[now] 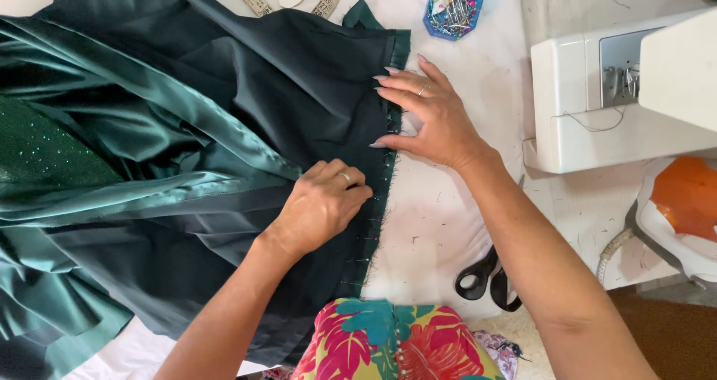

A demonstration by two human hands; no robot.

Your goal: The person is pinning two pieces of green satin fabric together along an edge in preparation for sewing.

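Dark green satin-like fabric [187, 126] lies spread across the white table [463, 74], bunched in folds to the left, with its pinned edge [381, 201] running up and down the view, from near the person's lap to the far side of the table. That edge faces right, toward the sewing machine [597, 104].

The left hand [321, 208] rests on the cloth just beside the edge, fingers curled in tight, pinching at the hem; what sits between the fingertips I cannot tell. The right hand [429, 115] lies farther up the same edge, fingers spread wide and flat, fingertips pressing the fabric down, palm over the bare table.

Black-handled scissors [489, 279] lie near the right forearm. A blue dish of pins [452, 7] sits at the far side, beyond the right hand. An iron with an orange part [683, 208] stands at the right, below the machine.
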